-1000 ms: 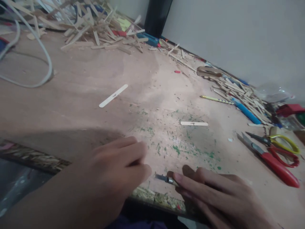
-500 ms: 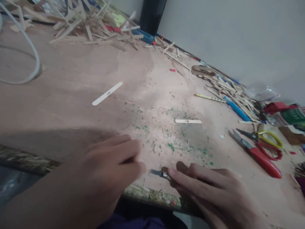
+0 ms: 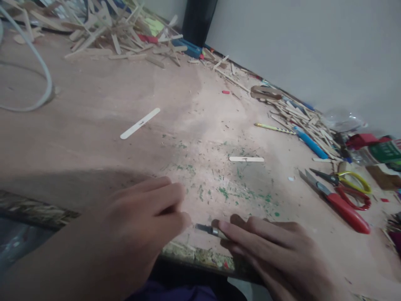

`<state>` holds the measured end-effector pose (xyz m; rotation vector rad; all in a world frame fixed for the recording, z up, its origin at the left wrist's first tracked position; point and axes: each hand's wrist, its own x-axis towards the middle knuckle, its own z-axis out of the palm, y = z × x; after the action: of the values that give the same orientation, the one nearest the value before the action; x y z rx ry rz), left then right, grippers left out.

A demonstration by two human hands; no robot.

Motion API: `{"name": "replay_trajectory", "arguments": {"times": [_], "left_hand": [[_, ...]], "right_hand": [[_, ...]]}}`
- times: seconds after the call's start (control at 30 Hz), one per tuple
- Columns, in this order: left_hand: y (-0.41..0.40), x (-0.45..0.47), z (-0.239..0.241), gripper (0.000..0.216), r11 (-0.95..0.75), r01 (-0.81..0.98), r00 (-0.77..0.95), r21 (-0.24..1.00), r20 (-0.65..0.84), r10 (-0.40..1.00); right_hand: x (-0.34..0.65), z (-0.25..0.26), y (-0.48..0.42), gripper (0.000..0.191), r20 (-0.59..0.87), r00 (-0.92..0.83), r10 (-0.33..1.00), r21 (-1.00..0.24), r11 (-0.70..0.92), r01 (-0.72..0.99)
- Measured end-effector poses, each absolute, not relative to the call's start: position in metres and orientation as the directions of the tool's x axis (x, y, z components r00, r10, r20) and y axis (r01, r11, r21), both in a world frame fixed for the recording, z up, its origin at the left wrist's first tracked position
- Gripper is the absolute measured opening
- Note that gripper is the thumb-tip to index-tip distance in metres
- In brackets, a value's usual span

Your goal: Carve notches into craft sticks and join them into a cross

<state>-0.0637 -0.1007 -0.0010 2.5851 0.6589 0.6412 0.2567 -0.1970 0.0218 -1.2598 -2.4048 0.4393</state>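
In the head view my right hand [image 3: 275, 251] is wrapped round a small carving chisel [image 3: 205, 228] by the table's front edge. Its flat grey blade and metal collar stick out to the left; most of the handle is covered by my fingers. The blade tip sits just right of my left thumb. My left hand [image 3: 147, 221] is closed, and whatever its fingers pinch is hidden. Beyond the hands lie two pale craft sticks, one flat stick [image 3: 246, 159] at centre right and another stick [image 3: 140, 123] at left, each with a small dark mark in its middle.
Green shavings [image 3: 224, 192] are scattered in mid-table. At right lie a red-handled blade tool [image 3: 347, 211], scissors [image 3: 355, 184], a blue pen-like tool [image 3: 310, 143] and a pencil [image 3: 274, 128]. Stick piles [image 3: 103, 33] line the back; a white cable [image 3: 46, 79] loops at left.
The chisel and my right hand have shifted very slightly, with the blade still beside my left thumb. The whole view has moved a few pixels; the loose sticks lie as before.
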Motion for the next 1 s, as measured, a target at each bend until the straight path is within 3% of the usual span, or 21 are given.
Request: {"name": "replay_trajectory", "arguments": {"times": [0.2,0.47,0.8,1.0], "left_hand": [[-0.101,-0.066,-0.003,0.028,-0.806,0.347,0.798,0.479,0.301,0.522],[-0.103,-0.060,-0.013,0.018,-0.763,0.419,0.722,0.493,0.328,0.609],[-0.102,-0.065,-0.010,0.024,-0.805,0.341,0.788,0.486,0.320,0.527],[-0.102,-0.062,-0.003,0.035,-0.778,0.367,0.771,0.510,0.300,0.561]], "right_hand": [[0.247,0.037,-0.197,0.034,0.203,-0.410,0.889,-0.432,0.458,0.777],[0.252,0.029,-0.201,0.037,0.145,-0.493,0.858,-0.478,0.497,0.724],[0.258,0.022,-0.203,0.045,0.235,-0.527,0.817,-0.418,0.574,0.704],[0.253,0.025,-0.204,0.033,0.268,-0.335,0.903,-0.453,0.425,0.784]]}}
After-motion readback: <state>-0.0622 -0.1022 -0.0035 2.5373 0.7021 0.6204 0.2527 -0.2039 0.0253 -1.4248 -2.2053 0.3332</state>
